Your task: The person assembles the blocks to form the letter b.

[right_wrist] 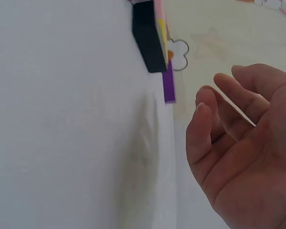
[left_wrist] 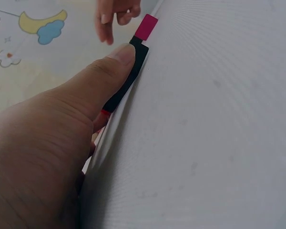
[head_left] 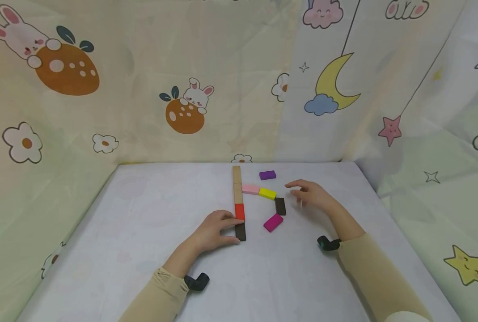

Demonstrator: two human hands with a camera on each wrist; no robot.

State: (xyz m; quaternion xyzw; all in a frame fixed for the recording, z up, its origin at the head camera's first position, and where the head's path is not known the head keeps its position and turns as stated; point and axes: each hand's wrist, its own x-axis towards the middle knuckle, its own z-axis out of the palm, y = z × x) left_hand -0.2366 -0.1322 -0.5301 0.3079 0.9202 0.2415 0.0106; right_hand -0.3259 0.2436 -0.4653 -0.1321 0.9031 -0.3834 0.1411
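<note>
A straight column of blocks runs down the white tabletop: two plain wooden blocks (head_left: pixel 237 193), a red block (head_left: pixel 239 212) and a dark block (head_left: pixel 240 231) at the near end. My left hand (head_left: pixel 214 230) pinches this dark block, thumb at its near end and a fingertip by its joint with the red one. From the column a pink block (head_left: pixel 250 189), a yellow block (head_left: pixel 268 193), a second dark block (head_left: pixel 280 206) and a magenta block (head_left: pixel 273 222) curve round to the right. My right hand (head_left: pixel 313 195) hovers beside the curve, fingers loosely bent, holding nothing.
A purple block (head_left: pixel 268 175) lies apart, behind the yellow one. Printed cloth (head_left: pixel 239 112) hangs along the table's back edge and both sides. Black wrist cameras (head_left: pixel 197 282) sit on both wrists, low over the white table surface (head_left: pixel 122 214).
</note>
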